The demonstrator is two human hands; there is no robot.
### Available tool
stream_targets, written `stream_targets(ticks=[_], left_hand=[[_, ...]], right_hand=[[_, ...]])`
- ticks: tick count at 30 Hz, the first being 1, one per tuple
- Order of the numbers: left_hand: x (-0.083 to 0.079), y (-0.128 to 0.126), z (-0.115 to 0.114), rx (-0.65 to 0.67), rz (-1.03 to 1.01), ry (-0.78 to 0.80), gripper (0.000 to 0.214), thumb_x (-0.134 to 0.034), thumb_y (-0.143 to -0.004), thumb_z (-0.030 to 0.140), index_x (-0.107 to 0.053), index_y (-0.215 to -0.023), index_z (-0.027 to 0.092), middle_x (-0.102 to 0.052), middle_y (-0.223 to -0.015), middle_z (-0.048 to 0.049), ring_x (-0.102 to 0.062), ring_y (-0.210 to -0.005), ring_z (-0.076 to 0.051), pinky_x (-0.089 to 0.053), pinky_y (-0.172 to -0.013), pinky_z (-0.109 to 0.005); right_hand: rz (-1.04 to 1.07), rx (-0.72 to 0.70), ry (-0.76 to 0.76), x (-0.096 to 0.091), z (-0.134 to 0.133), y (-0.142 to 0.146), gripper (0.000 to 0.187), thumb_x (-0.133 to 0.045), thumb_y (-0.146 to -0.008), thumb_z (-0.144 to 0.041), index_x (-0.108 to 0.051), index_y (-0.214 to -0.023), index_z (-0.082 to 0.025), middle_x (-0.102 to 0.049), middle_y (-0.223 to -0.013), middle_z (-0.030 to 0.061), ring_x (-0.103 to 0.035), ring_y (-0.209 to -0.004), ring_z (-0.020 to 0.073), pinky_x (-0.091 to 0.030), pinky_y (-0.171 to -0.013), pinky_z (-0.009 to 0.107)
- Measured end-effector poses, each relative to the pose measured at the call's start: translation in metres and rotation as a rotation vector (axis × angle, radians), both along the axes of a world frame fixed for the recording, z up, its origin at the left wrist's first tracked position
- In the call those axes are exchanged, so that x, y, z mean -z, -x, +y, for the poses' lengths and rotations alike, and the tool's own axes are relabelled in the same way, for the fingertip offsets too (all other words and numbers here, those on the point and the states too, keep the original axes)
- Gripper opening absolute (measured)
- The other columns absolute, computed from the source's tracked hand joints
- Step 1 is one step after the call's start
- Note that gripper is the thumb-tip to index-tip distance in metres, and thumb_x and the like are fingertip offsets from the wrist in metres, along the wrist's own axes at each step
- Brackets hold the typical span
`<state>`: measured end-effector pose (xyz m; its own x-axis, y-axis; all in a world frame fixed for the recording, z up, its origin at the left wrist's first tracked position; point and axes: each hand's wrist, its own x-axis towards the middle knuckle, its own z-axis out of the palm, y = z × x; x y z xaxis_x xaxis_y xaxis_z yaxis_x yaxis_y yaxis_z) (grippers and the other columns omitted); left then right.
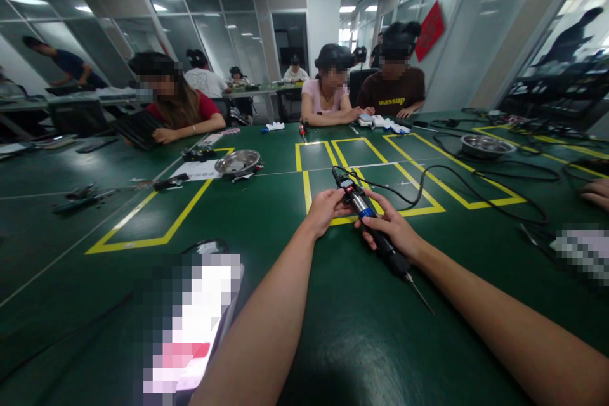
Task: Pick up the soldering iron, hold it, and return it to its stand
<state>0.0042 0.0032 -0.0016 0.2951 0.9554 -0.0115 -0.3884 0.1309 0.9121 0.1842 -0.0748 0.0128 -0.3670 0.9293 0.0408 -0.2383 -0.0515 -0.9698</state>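
Note:
Above the green table I hold an electric screwdriver (384,247) with a black grip, a blue ring and a silver section. Its long thin bit points down toward me on the right, and its cable end points away. My right hand (391,226) is wrapped round the body near the blue ring. At the cable end, my left hand (327,210) pinches the top of the tool, close to a small red and silver part. A black cable (413,198) runs from that end across the table to the right. Some fingertips are hidden behind the tool.
Yellow tape outlines (469,205) mark the green table (266,222). Metal bowls stand at left (238,163) and right (488,147). A blurred bright phone-like screen (200,323) is near my left forearm. Several people sit across the table; another person's hand (597,193) rests at the right edge.

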Motion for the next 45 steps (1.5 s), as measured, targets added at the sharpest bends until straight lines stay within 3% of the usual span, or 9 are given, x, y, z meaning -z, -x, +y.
stream_targets(ticks=[8, 12, 18, 26, 33, 39, 42, 45], left_hand=[[0.005, 0.001, 0.004, -0.033, 0.019, 0.006, 0.029, -0.069, -0.084, 0.034, -0.063, -0.094, 0.008, -0.071, -0.087, -0.0138, -0.070, -0.071, -0.018, -0.059, -0.071, -0.034], [0.006, 0.000, 0.004, -0.039, 0.007, -0.002, 0.031, -0.070, -0.083, 0.036, -0.062, -0.094, 0.008, -0.071, -0.089, -0.0134, -0.069, -0.072, -0.017, -0.059, -0.072, -0.035], [0.004, 0.001, 0.001, -0.025, 0.004, -0.010, 0.031, -0.071, -0.081, 0.038, -0.060, -0.090, 0.010, -0.070, -0.081, -0.0102, -0.069, -0.068, -0.017, -0.059, -0.070, -0.035], [-0.001, -0.002, -0.004, -0.053, 0.098, -0.022, 0.030, -0.066, -0.085, 0.039, -0.060, -0.091, 0.010, -0.071, -0.082, -0.0114, -0.069, -0.066, -0.017, -0.059, -0.069, -0.033], [0.005, -0.007, -0.001, -0.051, 0.100, -0.065, 0.039, -0.065, -0.086, 0.043, -0.056, -0.105, 0.011, -0.070, -0.098, -0.0159, -0.072, -0.078, -0.021, -0.059, -0.075, -0.036], [0.006, -0.002, 0.001, -0.077, 0.116, -0.034, 0.025, -0.058, -0.091, 0.032, -0.052, -0.102, 0.010, -0.071, -0.096, -0.0180, -0.072, -0.072, -0.020, -0.058, -0.068, -0.033], [0.001, -0.001, -0.002, -0.070, 0.142, -0.026, 0.018, -0.057, -0.092, 0.026, -0.053, -0.099, 0.010, -0.071, -0.095, -0.0174, -0.072, -0.071, -0.019, -0.058, -0.066, -0.031], [-0.004, -0.001, -0.005, -0.068, 0.145, -0.012, 0.015, -0.056, -0.092, 0.023, -0.054, -0.098, 0.010, -0.071, -0.093, -0.0173, -0.071, -0.070, -0.018, -0.057, -0.065, -0.029]], right_hand=[[-0.009, -0.013, 0.036, -0.006, 0.000, 0.000, 0.081, -0.067, -0.085, -0.032, -0.021, -0.152, -0.036, -0.070, -0.097, 0.0055, -0.069, -0.070, 0.0183, -0.057, -0.062, 0.032], [-0.095, -0.004, 0.043, -0.007, -0.003, 0.000, 0.090, -0.071, -0.082, -0.030, -0.018, -0.154, -0.038, -0.069, -0.098, 0.0045, -0.070, -0.077, 0.0194, -0.058, -0.068, 0.034], [-0.086, -0.027, 0.060, -0.007, -0.007, 0.001, 0.090, -0.068, -0.085, -0.032, -0.010, -0.154, -0.041, -0.070, -0.100, 0.0052, -0.070, -0.073, 0.0186, -0.057, -0.062, 0.031], [-0.038, 0.029, 0.095, -0.007, -0.008, 0.004, 0.082, -0.067, -0.085, -0.032, -0.020, -0.152, -0.038, -0.070, -0.094, 0.0053, -0.066, -0.065, 0.0168, -0.054, -0.054, 0.028], [-0.089, 0.116, 0.066, -0.006, 0.004, -0.004, 0.082, -0.069, -0.082, -0.032, -0.024, -0.151, -0.039, -0.068, -0.089, 0.0026, -0.063, -0.063, 0.0153, -0.053, -0.054, 0.027], [-0.390, 0.230, 0.076, -0.013, 0.036, -0.047, 0.085, -0.070, -0.079, -0.029, -0.025, -0.151, -0.037, -0.067, -0.088, 0.0035, -0.061, -0.061, 0.0154, -0.053, -0.054, 0.028], [-0.717, 0.277, 0.061, -0.017, 0.058, -0.084, 0.083, -0.066, -0.081, -0.029, -0.024, -0.152, -0.035, -0.066, -0.081, 0.0030, -0.060, -0.058, 0.0161, -0.052, -0.054, 0.029], [-1.189, 0.343, -0.013, -0.023, 0.080, -0.123, 0.078, -0.059, -0.086, -0.032, -0.022, -0.154, -0.030, -0.066, -0.084, 0.0067, -0.063, -0.063, 0.0195, -0.051, -0.059, 0.031]])
